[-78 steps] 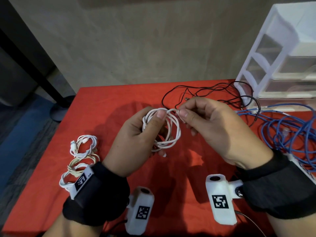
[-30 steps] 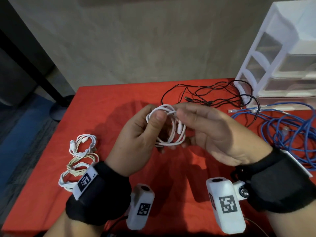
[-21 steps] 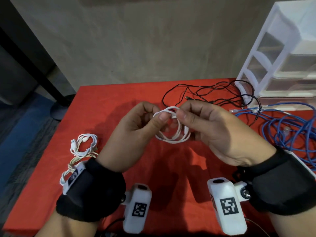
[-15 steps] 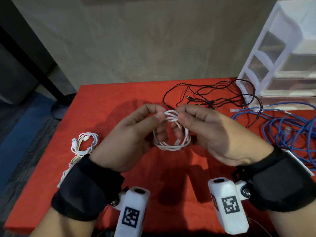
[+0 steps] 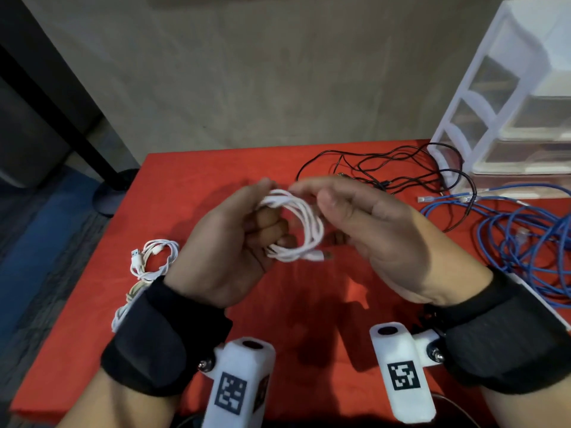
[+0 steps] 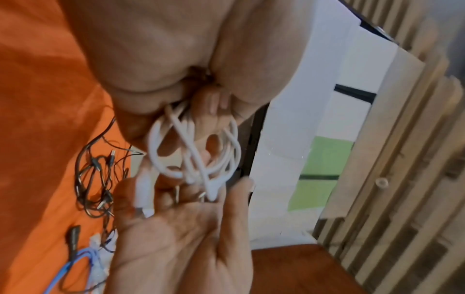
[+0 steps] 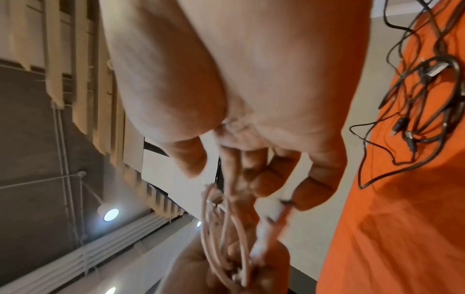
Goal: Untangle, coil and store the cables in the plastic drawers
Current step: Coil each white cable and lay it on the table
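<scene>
A coiled white cable (image 5: 304, 233) hangs above the red table (image 5: 324, 304), and my left hand (image 5: 265, 217) grips it with its fingers curled through the loops. My right hand (image 5: 340, 211) stands open just right of the coil, fingers straight, palm towards it. In the left wrist view the coil (image 6: 193, 151) hangs from the left fingers, and one white plug end lies against the open right hand (image 6: 181, 228). The right wrist view shows the coil (image 7: 221, 248) below relaxed right fingers (image 7: 271, 175). The white plastic drawers (image 5: 509, 97) stand at the back right.
A loose black cable tangle (image 5: 395, 171) lies behind my hands, in front of the drawers. A blue cable heap (image 5: 519, 236) spreads at the right. Two coiled cables, white (image 5: 154, 257) and beige (image 5: 136, 293), lie at the left, partly hidden by my left wrist.
My right hand has let go of its pinch on the coil's top and opened beside it. The left hand has turned and now holds the coil alone.
</scene>
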